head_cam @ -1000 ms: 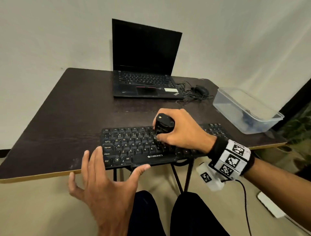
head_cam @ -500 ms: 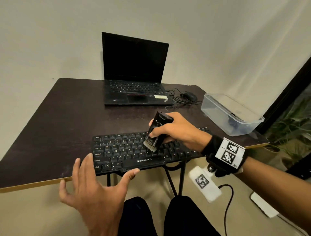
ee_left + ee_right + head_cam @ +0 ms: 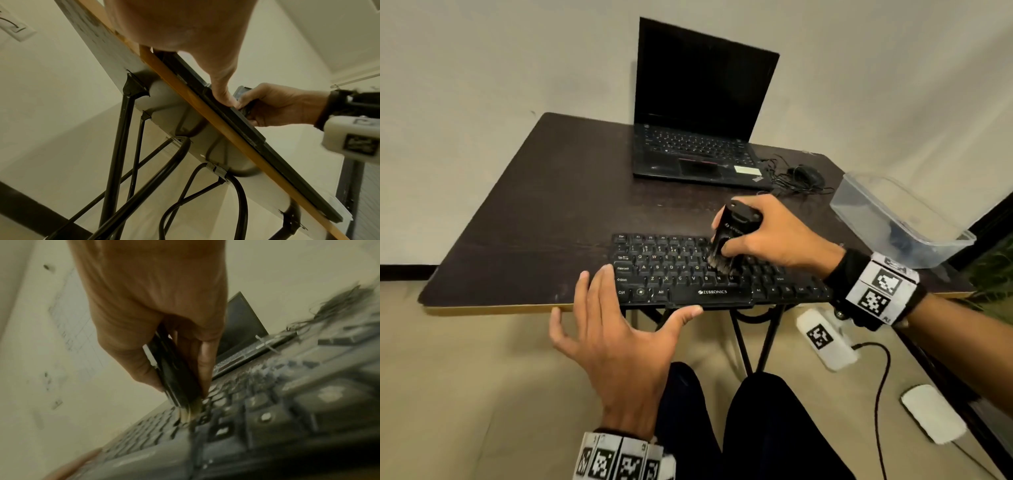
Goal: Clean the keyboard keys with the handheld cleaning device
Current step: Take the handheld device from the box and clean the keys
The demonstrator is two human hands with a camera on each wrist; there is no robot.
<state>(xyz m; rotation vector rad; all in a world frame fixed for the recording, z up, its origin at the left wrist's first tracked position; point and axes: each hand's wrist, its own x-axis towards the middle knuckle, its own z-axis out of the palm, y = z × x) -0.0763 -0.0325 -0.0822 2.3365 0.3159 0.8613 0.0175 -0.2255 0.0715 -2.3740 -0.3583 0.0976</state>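
Nearest, the left hand (image 3: pixel 619 342) is spread flat with straight fingers at the front left corner of the keyboard (image 3: pixel 671 270), holding nothing. Its thumb (image 3: pixel 685 313) lies along the keyboard's front edge, and the fingertips (image 3: pixel 606 274) reach the left end by the Shift and Ctrl keys. In the left wrist view the thumb rests on that front edge, where the keyboard overhangs the table (image 3: pixel 205 104) rim.

The keyboard lies along the near edge of the table. Over its middle, the right hand (image 3: pixel 767 233) grips the cleaner (image 3: pixel 732 228), a black handheld device, with fingers and thumb curled round its body. The device stands nearly upright, tilted a little, and its pale bristles (image 3: pixel 720 263) press on the keys around the H and N row. The right wrist view is blurred but shows the bristles (image 3: pixel 190 412) touching the keys.

Farther back an open laptop (image 3: pixel 698 137) with a dark screen stands at the far edge. Right of it lies a mouse (image 3: pixel 808 174) with tangled cable, and a clear tub (image 3: pixel 893 219) sits at the table's right side.
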